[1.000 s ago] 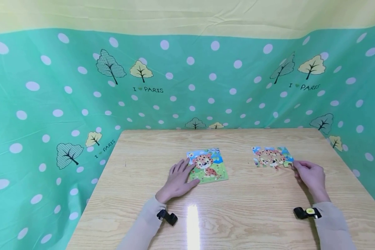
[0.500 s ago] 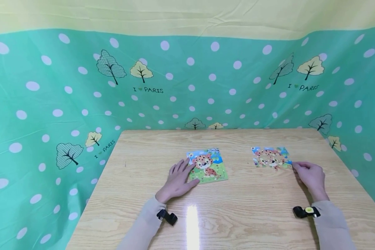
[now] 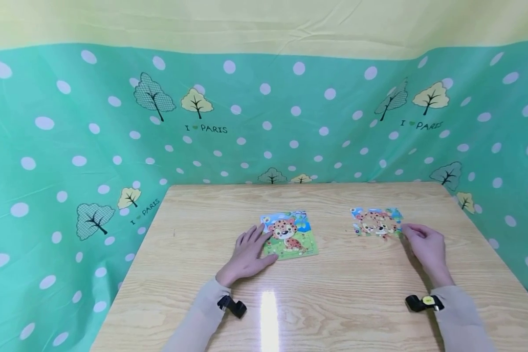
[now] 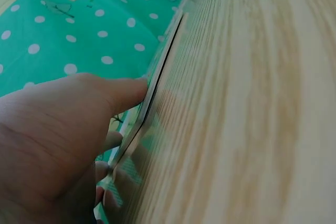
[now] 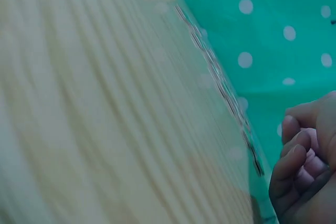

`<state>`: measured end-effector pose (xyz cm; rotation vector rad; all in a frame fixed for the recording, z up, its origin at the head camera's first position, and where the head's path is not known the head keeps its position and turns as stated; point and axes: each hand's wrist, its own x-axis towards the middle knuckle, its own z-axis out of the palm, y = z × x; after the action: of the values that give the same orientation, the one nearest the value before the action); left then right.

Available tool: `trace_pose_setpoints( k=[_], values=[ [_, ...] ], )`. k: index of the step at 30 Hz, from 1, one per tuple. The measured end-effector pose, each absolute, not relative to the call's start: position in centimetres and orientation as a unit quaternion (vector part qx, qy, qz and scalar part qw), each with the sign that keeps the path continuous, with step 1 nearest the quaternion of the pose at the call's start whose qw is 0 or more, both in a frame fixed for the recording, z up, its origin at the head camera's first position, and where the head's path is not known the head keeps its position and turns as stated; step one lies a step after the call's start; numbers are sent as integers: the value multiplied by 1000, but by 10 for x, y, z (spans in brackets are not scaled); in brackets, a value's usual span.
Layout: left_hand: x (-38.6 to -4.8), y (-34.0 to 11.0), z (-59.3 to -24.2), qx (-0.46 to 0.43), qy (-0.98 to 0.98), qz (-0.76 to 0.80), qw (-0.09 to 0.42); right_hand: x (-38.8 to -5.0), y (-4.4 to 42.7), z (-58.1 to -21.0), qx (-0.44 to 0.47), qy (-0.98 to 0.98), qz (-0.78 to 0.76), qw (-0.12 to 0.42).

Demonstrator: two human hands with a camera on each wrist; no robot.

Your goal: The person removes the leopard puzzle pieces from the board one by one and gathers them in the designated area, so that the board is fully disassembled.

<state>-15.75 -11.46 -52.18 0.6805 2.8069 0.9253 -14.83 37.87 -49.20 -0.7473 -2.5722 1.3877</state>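
A square picture board (image 3: 296, 244) with a spotted cub lies flat on the table. My left hand (image 3: 245, 256) rests with spread fingers on its left edge; in the left wrist view, the thumb of that hand (image 4: 58, 140) touches the side of the board (image 4: 157, 80). To the right, several joined puzzle pieces (image 3: 374, 222) show a similar cub's head. My right hand (image 3: 427, 249) pinches at their lower right corner, its fingertips mostly hiding a small piece there. In the right wrist view, the right hand's fingers (image 5: 304, 166) are curled beside the thin stack edge of pieces (image 5: 226, 93).
The wooden table (image 3: 334, 303) carries a bright light reflection near its front. A green curtain (image 3: 246, 122) with white dots and trees hangs behind and beside the table. A black strap device (image 3: 232, 306) sits on each wrist.
My right hand has moved a little left, closer against the joined pieces; the green piece seen at its fingertips earlier is now mostly hidden. The left hand stays on the board. The head view has shifted slightly.
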Motion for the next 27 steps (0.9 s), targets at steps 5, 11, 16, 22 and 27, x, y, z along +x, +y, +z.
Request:
trace_pose_setpoints(
  k=[5, 11, 16, 22, 27],
  values=[
    [-155, -114, -513, 219, 923, 308, 72, -150, 361, -489, -219, -853, 467, 79],
    [-155, -113, -506, 211, 927, 301, 80, -153, 337, -487, -170, -846, 498, 83],
    [-154, -112, -507, 211, 927, 301, 81, -157, 319, -486, -145, -844, 511, 72],
    [-154, -111, -508, 215, 924, 308, 78, -161, 305, -493, -121, -833, 537, 52],
    [-156, -114, -507, 212, 927, 298, 81, -164, 291, -495, -106, -830, 546, 47]
  ],
)
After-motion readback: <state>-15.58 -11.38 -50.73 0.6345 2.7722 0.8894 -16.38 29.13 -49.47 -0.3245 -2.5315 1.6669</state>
